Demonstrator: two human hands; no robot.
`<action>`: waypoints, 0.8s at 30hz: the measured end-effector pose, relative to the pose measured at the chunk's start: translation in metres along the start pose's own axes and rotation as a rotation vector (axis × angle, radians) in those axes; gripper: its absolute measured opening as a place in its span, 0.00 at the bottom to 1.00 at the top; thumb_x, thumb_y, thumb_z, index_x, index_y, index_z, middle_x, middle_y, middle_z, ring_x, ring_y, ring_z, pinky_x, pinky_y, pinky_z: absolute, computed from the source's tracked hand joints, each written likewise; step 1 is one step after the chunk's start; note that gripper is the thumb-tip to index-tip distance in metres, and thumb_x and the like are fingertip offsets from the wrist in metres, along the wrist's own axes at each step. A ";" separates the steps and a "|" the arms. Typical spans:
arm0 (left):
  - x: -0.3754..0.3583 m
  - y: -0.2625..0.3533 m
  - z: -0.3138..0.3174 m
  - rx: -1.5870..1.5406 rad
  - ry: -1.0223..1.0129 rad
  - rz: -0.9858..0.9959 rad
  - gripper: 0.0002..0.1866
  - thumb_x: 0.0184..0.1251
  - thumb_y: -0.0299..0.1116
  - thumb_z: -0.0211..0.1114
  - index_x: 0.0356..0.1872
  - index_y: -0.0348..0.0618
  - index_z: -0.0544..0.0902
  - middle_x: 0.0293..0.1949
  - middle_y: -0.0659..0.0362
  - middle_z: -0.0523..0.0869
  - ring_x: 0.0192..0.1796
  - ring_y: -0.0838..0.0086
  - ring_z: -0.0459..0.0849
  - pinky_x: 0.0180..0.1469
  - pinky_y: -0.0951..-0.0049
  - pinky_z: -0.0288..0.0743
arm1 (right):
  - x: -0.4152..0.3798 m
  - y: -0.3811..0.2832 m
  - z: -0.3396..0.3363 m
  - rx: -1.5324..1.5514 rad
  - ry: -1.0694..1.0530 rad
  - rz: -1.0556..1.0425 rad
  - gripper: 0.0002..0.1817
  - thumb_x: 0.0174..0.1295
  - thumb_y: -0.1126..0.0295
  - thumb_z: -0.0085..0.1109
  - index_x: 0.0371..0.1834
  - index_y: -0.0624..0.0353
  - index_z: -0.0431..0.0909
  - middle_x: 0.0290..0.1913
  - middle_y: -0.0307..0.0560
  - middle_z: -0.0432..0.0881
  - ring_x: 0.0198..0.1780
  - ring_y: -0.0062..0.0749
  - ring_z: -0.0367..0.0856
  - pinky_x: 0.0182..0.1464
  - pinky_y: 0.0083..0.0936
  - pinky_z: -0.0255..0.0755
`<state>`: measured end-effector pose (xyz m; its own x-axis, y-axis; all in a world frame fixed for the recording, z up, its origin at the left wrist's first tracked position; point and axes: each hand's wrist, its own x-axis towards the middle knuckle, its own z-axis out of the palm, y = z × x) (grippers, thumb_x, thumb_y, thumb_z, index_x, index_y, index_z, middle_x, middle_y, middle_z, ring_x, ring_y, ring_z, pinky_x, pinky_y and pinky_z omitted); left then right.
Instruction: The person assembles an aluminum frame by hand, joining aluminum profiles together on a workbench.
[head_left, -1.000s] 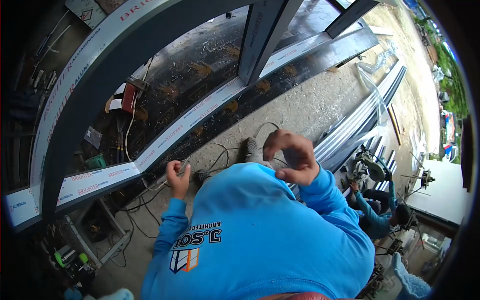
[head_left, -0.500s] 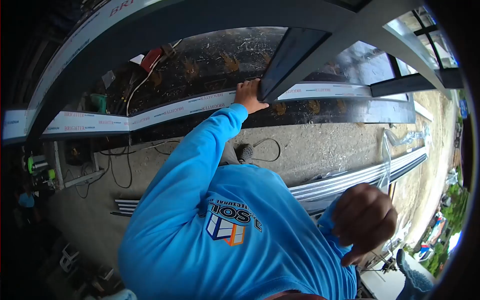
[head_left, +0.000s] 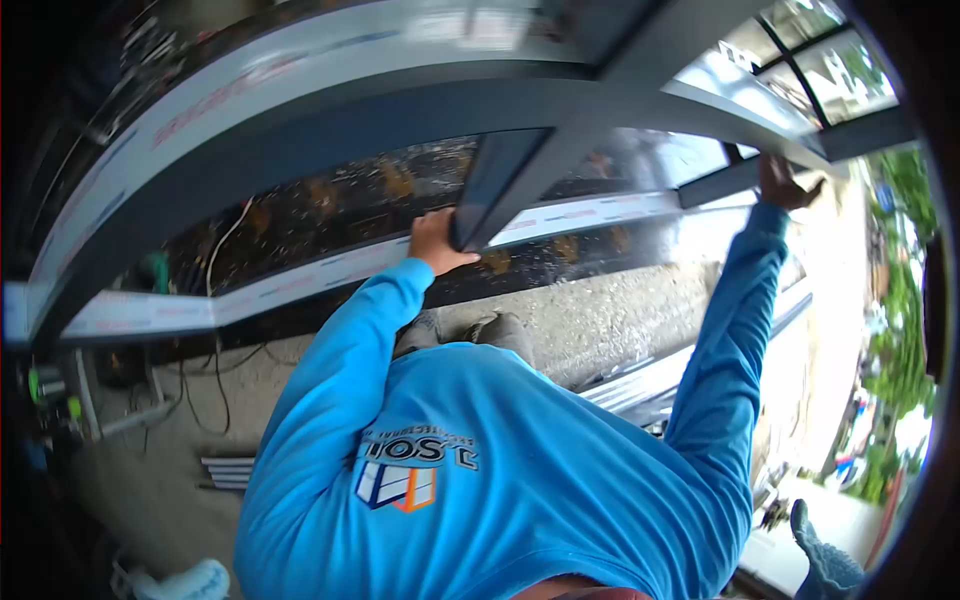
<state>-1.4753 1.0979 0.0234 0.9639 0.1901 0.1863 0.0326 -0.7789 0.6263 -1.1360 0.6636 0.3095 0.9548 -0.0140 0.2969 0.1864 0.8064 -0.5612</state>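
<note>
Left hand clamped on dark frame bar, right hand gripping crossbar (concrete floor below).

Bright daylight from the right, dim left side, motion blur throughout, heavy fisheye bending, dark vignetted corners.

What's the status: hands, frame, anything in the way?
Left hand grips the frame's lower rail beside the upright bar. Right hand holds a far crossbar. Nothing between hands and frame.
</note>
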 end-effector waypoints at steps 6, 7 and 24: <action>0.004 -0.010 0.019 0.038 -0.023 0.041 0.40 0.31 0.48 0.82 0.51 0.47 0.76 0.48 0.52 0.81 0.53 0.55 0.76 0.55 0.54 0.65 | 0.026 -0.003 0.046 -0.036 0.025 -0.091 0.30 0.49 0.52 0.63 0.54 0.57 0.73 0.55 0.48 0.76 0.57 0.44 0.72 0.64 0.44 0.62; 0.003 -0.009 0.021 0.064 -0.049 0.047 0.39 0.31 0.48 0.81 0.51 0.47 0.78 0.49 0.53 0.81 0.53 0.55 0.76 0.56 0.55 0.65 | 0.024 -0.005 0.052 -0.122 0.015 -0.053 0.29 0.50 0.54 0.61 0.54 0.58 0.72 0.56 0.50 0.76 0.57 0.44 0.72 0.63 0.44 0.62; -0.005 -0.024 0.033 0.181 -0.130 -0.087 0.52 0.25 0.64 0.79 0.57 0.48 0.75 0.58 0.48 0.73 0.62 0.51 0.69 0.65 0.54 0.61 | 0.155 -0.050 -0.028 -0.161 -0.160 0.121 0.26 0.54 0.70 0.55 0.56 0.71 0.67 0.58 0.64 0.70 0.60 0.55 0.68 0.62 0.52 0.62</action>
<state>-1.4723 1.0959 -0.0176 0.9810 0.1918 0.0308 0.1527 -0.8597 0.4875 -0.9910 0.6045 0.3617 0.9260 0.1806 0.3316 0.1201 0.6917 -0.7121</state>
